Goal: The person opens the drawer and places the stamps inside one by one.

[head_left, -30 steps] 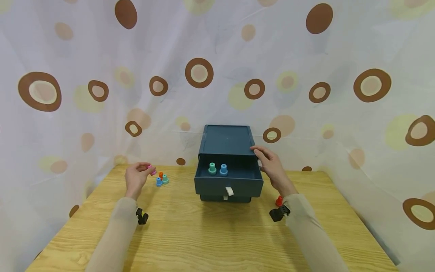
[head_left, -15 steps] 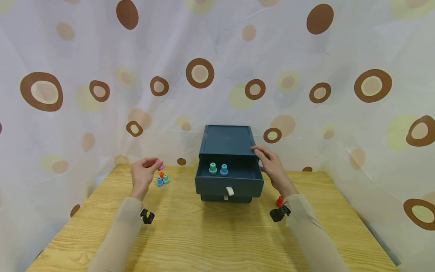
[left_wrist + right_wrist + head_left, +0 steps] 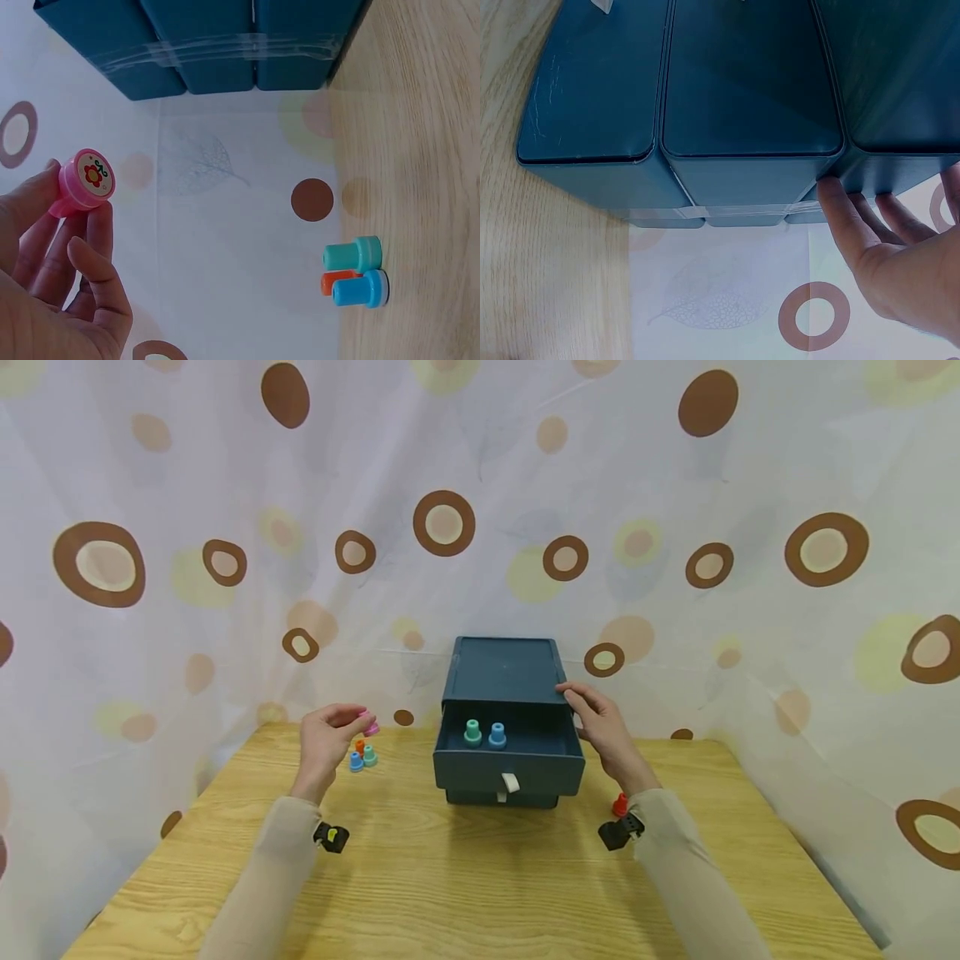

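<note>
My left hand (image 3: 324,745) pinches a pink toy stamp (image 3: 370,723) above the left part of the table. In the left wrist view its round face shows a red flower. Below it a blue stamp (image 3: 356,762), a teal stamp (image 3: 370,756) and an orange stamp (image 3: 360,747) stand close together on the table. My right hand (image 3: 611,735) rests against the right side of a dark blue drawer cabinet (image 3: 506,668), a finger at its top edge. The top drawer (image 3: 510,772) is pulled out, with a green stamp (image 3: 472,732) and a blue stamp inside.
A red stamp (image 3: 620,805) stands on the wooden table (image 3: 480,893), partly behind my right wrist. The lower drawers sit pushed in beneath the open one. A patterned curtain (image 3: 480,585) hangs behind the table and along both sides.
My left hand has moved right and slightly up with the pink stamp, away from the stamps on the table. The right hand keeps its place on the cabinet.
</note>
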The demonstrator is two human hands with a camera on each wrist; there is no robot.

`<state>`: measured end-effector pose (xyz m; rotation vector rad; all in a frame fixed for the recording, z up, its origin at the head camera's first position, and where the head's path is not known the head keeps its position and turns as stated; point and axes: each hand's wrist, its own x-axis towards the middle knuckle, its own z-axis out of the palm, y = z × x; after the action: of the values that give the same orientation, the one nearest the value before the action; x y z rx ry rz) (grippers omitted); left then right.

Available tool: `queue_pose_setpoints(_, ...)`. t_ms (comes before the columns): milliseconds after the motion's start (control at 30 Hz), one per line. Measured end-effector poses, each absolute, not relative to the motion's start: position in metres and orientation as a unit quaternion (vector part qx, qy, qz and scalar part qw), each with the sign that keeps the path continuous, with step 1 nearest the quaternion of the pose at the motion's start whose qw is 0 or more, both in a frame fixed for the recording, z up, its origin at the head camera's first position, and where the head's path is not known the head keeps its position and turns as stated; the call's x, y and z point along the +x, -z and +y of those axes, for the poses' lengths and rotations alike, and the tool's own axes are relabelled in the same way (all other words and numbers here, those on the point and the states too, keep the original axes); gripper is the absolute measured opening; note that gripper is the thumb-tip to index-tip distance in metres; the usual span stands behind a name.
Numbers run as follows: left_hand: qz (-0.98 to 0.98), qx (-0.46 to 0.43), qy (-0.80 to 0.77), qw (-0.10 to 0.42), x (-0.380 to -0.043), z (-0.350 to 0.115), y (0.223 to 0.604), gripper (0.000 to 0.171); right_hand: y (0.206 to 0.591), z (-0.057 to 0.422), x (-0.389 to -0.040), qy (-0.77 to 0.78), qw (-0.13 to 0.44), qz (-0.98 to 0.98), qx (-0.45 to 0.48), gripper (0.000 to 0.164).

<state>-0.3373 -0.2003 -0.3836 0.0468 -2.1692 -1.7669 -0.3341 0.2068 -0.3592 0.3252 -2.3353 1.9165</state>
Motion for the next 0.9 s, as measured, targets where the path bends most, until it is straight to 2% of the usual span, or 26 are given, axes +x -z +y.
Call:
queue_pose_setpoints(233,-0.751,-0.004,0.64,0.163,-0.333,-0.185,0.374,0.033,0.36,0.21,-0.334,-0.63,0.049,-0.769,0.099,0.05)
queue_pose_setpoints(900,-0.724,-0.078,0.659,0.189,-0.32,-0.154,0.36,0.038,0.361,0.208,-0.335,-0.625,0.052,-0.772,0.104,0.05)
